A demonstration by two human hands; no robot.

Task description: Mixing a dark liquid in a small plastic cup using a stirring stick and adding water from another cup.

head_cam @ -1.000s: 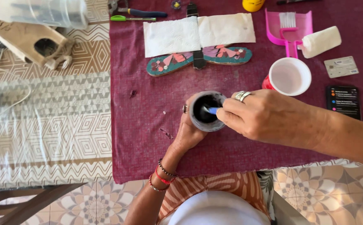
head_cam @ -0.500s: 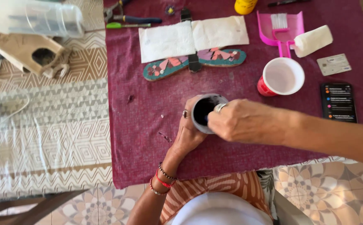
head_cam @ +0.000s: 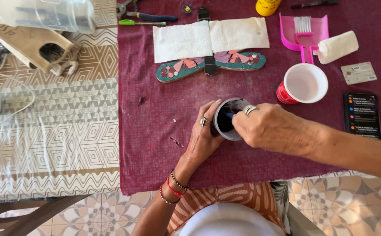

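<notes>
while our left hand (head_cam: 203, 137) wraps its fingers around the small grey cup (head_cam: 229, 119), our right hand (head_cam: 271, 129), at three o'clock, pinches a blue stick (head_cam: 229, 116) inside it.

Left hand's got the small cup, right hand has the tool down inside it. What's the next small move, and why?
Probably keep the left hand wrapped round the grey cup and work the blue-tipped tool round in the dark contents. The right hand has its fingers at the rim, with the tip down inside, and the cup stands on the maroon cloth, so a steady grip should stop it tipping.
</notes>
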